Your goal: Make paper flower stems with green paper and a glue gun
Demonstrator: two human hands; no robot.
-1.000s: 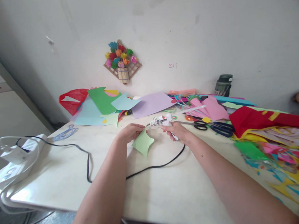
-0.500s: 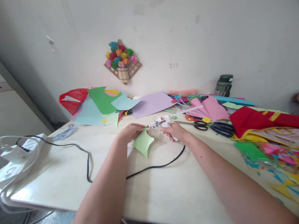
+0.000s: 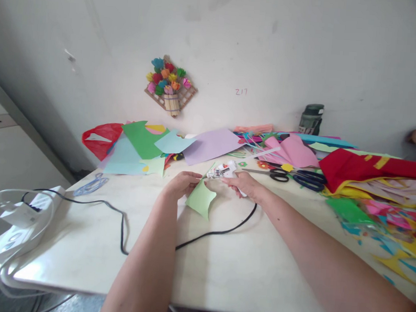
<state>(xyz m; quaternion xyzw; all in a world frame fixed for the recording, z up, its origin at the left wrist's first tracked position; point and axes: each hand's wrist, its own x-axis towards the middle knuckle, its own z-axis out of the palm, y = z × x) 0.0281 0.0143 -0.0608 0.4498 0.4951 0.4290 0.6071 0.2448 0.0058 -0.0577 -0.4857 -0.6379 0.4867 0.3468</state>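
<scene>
Between its fingertips my left hand [image 3: 184, 184] pinches a piece of light green paper [image 3: 201, 201], which hangs down over the table with a curved right edge. A thin green strip rises from the paper near the fingertips. My right hand [image 3: 243, 184] is wrapped round a white hot glue gun [image 3: 230, 169]. Its nozzle points left, close to the paper by my left fingers; whether it touches cannot be made out. A clear glue stick [image 3: 262, 153] sticks out of the gun's back, and a black cord [image 3: 220, 232] trails below it.
A white power strip [image 3: 31, 224] with plugs lies at the left edge. Coloured paper sheets [image 3: 212, 146] line the wall. Two pairs of scissors [image 3: 278, 174] lie right of the gun, beside red cloth [image 3: 351, 169] and paper scraps [image 3: 392, 238]. A bottle [image 3: 311, 119] stands behind.
The light green paper has shifted slightly to the right and tilted, and more of its thin green strip shows above my left fingertips. My hands stay nearly in place.
</scene>
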